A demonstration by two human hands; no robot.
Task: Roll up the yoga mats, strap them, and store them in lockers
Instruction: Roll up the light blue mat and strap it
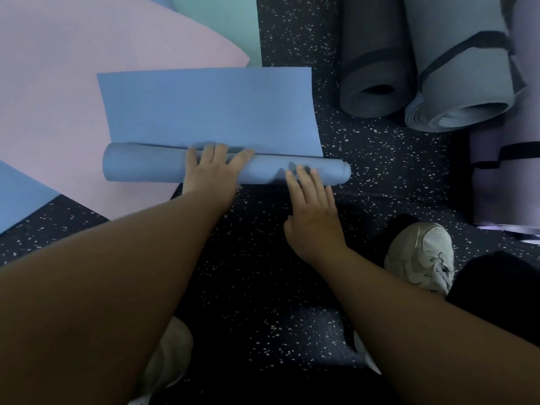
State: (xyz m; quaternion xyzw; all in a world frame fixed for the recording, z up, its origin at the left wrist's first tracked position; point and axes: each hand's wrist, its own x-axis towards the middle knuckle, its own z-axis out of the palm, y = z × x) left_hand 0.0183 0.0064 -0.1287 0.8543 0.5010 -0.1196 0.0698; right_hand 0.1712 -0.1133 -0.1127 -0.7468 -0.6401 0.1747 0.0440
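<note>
Blue mat (210,112) is part-rolled on the speckled floor (365,159); the roll lies crosswise under both hands, with the flat unrolled tail stretching away beyond the fingertips. Left hand (211,171) is flat on the roll near its middle, fingers straight and spread. Right hand (312,217) has its fingers straight, tips on the roll's right end, palm back over the floor. Neither pinches anything. Pink mat (58,97) lies flat left of the left hand, under the roll's left end; teal mat (222,27) lies beyond it. Right of the right hand: strapped grey roll (377,68), strapped light-blue roll (461,80), strapped purple roll (508,176). Pale shoe (423,255) sits just right of the right wrist.
</note>
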